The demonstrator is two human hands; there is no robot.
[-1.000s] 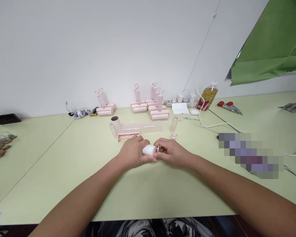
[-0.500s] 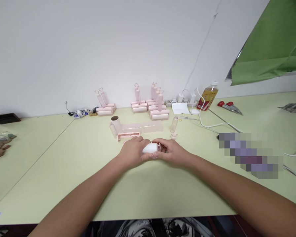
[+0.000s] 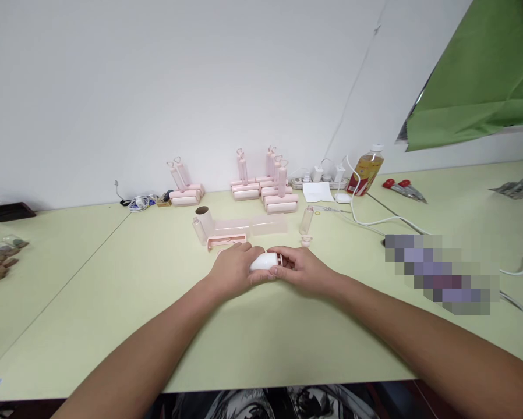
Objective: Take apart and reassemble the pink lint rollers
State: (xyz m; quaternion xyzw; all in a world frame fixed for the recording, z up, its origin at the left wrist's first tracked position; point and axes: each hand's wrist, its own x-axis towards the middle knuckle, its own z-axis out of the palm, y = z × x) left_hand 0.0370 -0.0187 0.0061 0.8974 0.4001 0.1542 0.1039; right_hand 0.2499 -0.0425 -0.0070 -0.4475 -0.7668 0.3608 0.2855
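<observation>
My left hand point(image 3: 236, 269) is wrapped round a white roll point(image 3: 262, 262) just above the table. At the roll's right end, my right hand point(image 3: 304, 269) has its fingers closed on a pink end piece point(image 3: 280, 260). Beyond my left hand lies an open pink casing point(image 3: 226, 240), beside a cardboard-cored roll point(image 3: 204, 219) and a clear pink tube point(image 3: 199, 231). Clear pink sheets point(image 3: 250, 226) lie flat behind. Past my right hand are another clear tube point(image 3: 306, 220) and a small pink part point(image 3: 306, 240).
Several pink lint rollers point(image 3: 281, 201) stand along the wall. Further right are a power strip point(image 3: 327, 181), white cables, a juice bottle point(image 3: 366, 170) and red-handled tools point(image 3: 403, 187). A blurred-out object point(image 3: 440, 276) lies right; a dark device point(image 3: 10, 210) sits far left.
The pink end piece sits closer to the white roll, with less of it showing between the roll and my right fingers. The whole view has shifted slightly.
</observation>
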